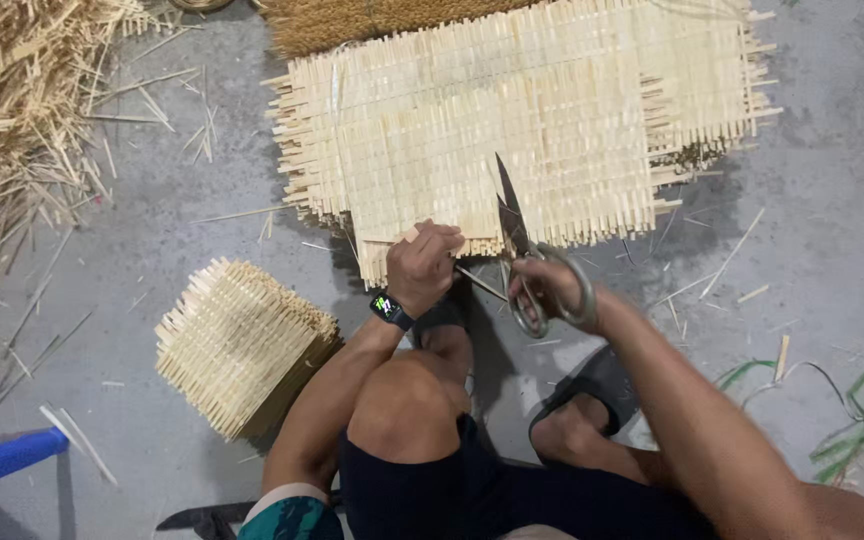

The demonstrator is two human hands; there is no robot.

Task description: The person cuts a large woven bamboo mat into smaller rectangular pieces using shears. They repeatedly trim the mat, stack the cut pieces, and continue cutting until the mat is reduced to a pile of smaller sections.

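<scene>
The person squats over a grey concrete floor, knees and sandalled feet near the bottom of the view. The left hand is clenched on the near edge of a pale woven bamboo mat, thumb and fingers pinching the protruding strip ends. A black smartwatch sits on that wrist.

The right hand grips a pair of large metal scissors, fingers through the looped handles. The blades point away from the person and lie over the mat's near edge, just right of the left hand; they look nearly closed, the tip reaching onto the woven surface.

The mat on top lies on a stack of similar mats that spreads to the far right, with ragged strip ends sticking out on all sides. A darker, browner woven piece shows at the far edge behind the stack.

To the near left of the left arm, well apart from the mat in hand, is a smaller pile of woven bamboo squares. Loose bamboo strips and shavings heap up at the far left. Thin offcuts are scattered over the floor. Green plastic straps curl at the near right, and a blue plastic object juts in at the near left.
</scene>
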